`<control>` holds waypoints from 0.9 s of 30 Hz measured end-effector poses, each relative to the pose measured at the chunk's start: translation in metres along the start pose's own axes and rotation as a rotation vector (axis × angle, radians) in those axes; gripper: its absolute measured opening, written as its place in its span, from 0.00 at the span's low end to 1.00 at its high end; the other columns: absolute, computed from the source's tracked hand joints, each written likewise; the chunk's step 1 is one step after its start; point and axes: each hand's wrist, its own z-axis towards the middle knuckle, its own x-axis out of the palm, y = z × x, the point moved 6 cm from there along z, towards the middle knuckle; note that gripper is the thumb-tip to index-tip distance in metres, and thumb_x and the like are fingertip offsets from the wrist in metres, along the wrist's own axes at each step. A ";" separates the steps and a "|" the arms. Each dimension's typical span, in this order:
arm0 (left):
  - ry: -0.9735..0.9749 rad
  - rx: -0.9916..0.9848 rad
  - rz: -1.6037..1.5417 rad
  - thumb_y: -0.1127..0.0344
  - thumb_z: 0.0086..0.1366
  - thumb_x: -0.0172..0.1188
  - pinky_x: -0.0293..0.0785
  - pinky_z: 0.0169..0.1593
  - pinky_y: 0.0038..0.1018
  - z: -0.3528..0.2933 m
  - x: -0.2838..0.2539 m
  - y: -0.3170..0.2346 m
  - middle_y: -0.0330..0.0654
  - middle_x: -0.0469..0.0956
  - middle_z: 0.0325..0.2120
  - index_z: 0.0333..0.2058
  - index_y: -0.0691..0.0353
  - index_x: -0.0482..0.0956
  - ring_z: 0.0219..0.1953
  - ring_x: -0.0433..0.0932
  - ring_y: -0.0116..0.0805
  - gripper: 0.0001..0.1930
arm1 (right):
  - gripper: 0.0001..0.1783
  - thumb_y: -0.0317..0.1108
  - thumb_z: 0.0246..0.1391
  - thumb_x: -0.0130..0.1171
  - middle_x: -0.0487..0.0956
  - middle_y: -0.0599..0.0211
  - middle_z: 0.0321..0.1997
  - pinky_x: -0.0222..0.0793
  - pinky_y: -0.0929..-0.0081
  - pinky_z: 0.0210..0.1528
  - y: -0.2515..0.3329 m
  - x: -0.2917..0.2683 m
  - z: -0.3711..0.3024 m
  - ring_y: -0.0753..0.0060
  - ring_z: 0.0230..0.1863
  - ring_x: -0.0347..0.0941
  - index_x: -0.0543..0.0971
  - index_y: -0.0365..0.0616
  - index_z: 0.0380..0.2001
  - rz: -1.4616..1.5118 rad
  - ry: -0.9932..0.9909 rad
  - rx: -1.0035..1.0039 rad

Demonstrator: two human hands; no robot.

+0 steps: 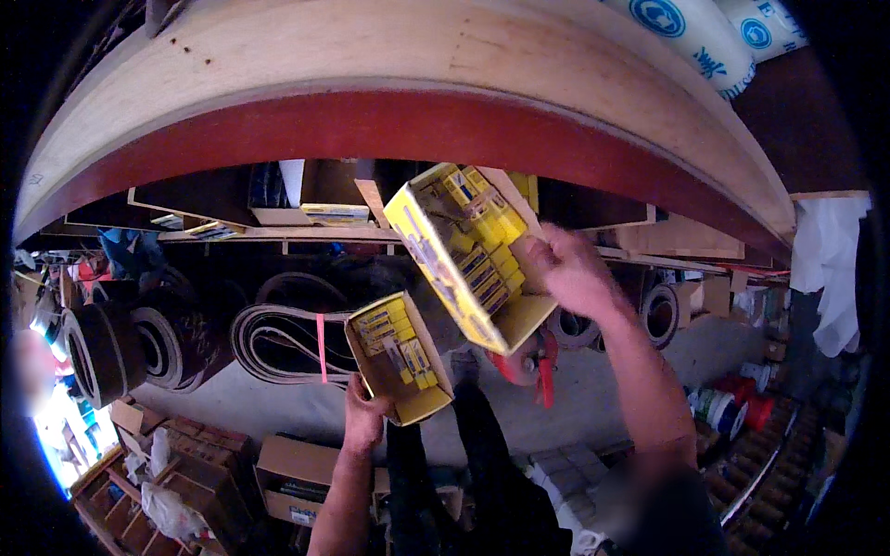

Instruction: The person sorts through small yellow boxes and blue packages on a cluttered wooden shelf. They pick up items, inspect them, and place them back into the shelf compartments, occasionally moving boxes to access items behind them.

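Note:
My left hand (365, 414) grips the lower left corner of a small open cardboard box (424, 404), its thumb over the rim. Several small yellow packets (389, 322) lie inside, mostly toward its far end. Higher and to the right, a larger open yellow box (434, 266) is tilted, with my right hand (573, 274) closed on its right wall. Rows of small yellow cartons (484, 278) fill much of that larger box. The two boxes are held close to each other in front of the shelf; the fingers under each one are partly hidden.
A wooden shelf with a red front edge (371, 130) arches across the top, over compartments with more cartons (336, 214). Rolled dark belts (176, 347) and a looped belt with a pink band (278, 343) stand below. Cardboard boxes (295, 473) sit on the floor near my legs.

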 end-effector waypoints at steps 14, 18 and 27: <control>0.062 -0.051 -0.002 0.73 0.47 0.60 0.72 0.51 0.28 -0.033 0.004 -0.009 0.43 0.77 0.41 0.47 0.67 0.68 0.44 0.77 0.31 0.25 | 0.22 0.43 0.61 0.42 0.74 0.42 0.51 0.62 0.53 0.57 -0.014 0.015 0.085 0.38 0.56 0.67 0.73 0.40 0.50 -0.074 -0.222 0.091; 0.067 -0.062 0.082 0.72 0.46 0.59 0.72 0.51 0.28 -0.029 0.013 -0.009 0.43 0.77 0.42 0.48 0.68 0.67 0.44 0.77 0.32 0.27 | 0.23 0.45 0.61 0.47 0.75 0.47 0.54 0.67 0.58 0.55 -0.009 0.029 0.135 0.46 0.59 0.67 0.72 0.45 0.55 -0.092 -0.261 0.079; 0.113 -0.007 0.081 0.74 0.48 0.59 0.74 0.47 0.27 -0.013 0.049 -0.040 0.43 0.77 0.39 0.46 0.68 0.67 0.41 0.77 0.29 0.23 | 0.30 0.48 0.60 0.56 0.77 0.66 0.44 0.70 0.73 0.48 -0.055 0.080 0.006 0.75 0.43 0.73 0.68 0.41 0.59 0.500 -0.018 0.069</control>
